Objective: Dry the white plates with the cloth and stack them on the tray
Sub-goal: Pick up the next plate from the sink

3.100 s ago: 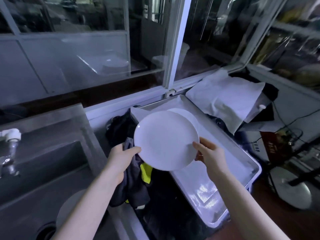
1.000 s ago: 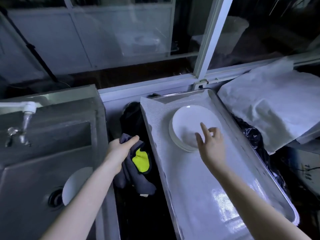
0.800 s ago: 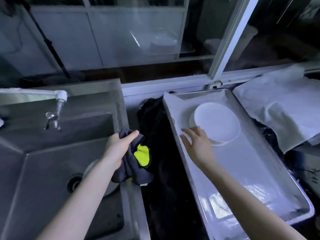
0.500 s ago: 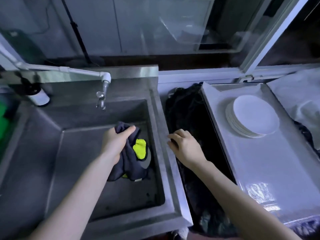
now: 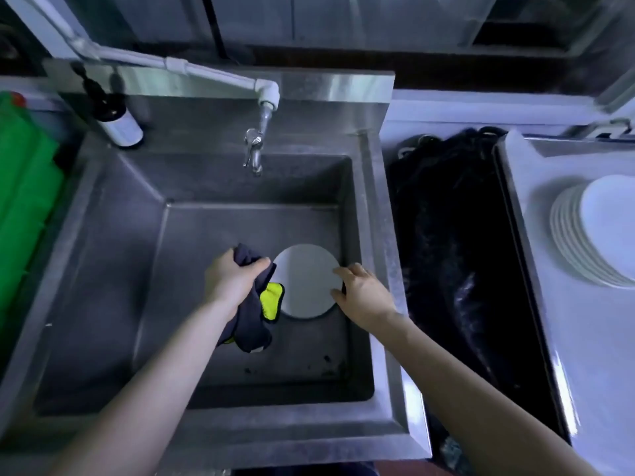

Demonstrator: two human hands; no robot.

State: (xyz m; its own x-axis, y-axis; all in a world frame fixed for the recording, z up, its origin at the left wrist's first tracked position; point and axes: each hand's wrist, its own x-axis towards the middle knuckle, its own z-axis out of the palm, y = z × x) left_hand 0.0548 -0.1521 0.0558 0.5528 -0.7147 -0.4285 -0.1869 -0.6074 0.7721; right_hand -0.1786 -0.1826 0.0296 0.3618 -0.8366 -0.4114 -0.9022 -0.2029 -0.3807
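A single white plate [image 5: 304, 281] lies flat on the bottom of the steel sink [image 5: 103, 276]. My right hand [image 5: 362, 293] is at its right rim, thumb and curled fingers closing on the edge. Just left of the plate, my left hand [image 5: 230, 278] grips a dark cloth [image 5: 252, 326] with a yellow patch, which hangs over the plate's left edge. A stack of several white plates [image 5: 591, 235] stands on the lined metal tray [image 5: 549, 355] at the far right, cut off by the frame.
A tap [image 5: 254, 149] hangs over the back of the sink, with a dark bottle [image 5: 117, 123] behind on the left. A green object [image 5: 20, 207] borders the sink's left side. Black plastic [image 5: 457, 269] fills the gap between sink and tray.
My right hand set a plate on the tray stack, then crossed left over the sink edge down to the plate in the sink. The left hand moved over the sink with the cloth. My view swung left.
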